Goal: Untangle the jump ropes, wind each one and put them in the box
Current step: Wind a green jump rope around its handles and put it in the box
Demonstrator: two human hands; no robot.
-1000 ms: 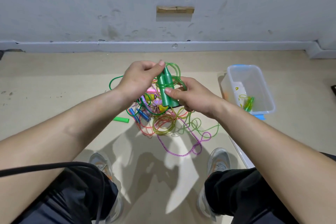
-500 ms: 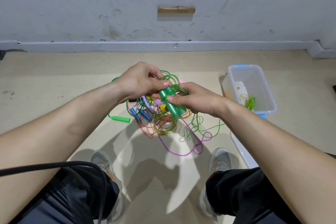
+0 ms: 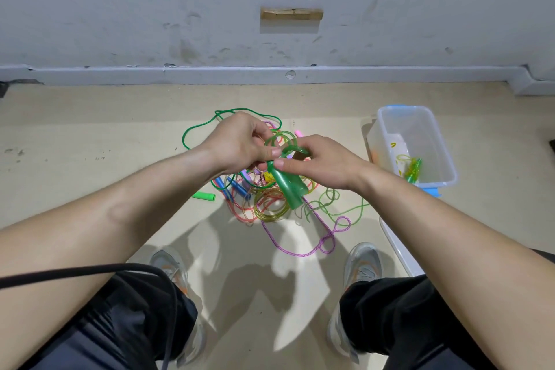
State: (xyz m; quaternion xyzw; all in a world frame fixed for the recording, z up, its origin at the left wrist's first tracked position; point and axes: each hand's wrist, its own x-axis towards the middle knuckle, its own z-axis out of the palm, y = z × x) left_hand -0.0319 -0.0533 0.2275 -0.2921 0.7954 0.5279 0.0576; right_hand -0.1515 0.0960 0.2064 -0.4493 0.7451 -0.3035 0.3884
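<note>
A person's view down at a beige floor [image 3: 90,144], where a tangle of coloured jump ropes [image 3: 267,207] lies between the two forearms. Just above the tangle, both hands work on one green rope [image 3: 277,139]. The left hand [image 3: 240,144] has its fingers curled, thumb and forefinger pinching a loop of that cord. The right hand [image 3: 319,164] has its fingers closed around the top of the pair of green handles [image 3: 289,188], thumb pressed on them; the handles hang tilted over the tangle. Right of the tangle and well apart from it stands a clear plastic box [image 3: 420,132] with a wound yellow-green rope [image 3: 413,168] inside. A loose light green handle [image 3: 204,196] lies at the tangle's left edge. A purple rope [image 3: 329,237] trails out from the tangle toward the person's right shoe [image 3: 363,261].
</note>
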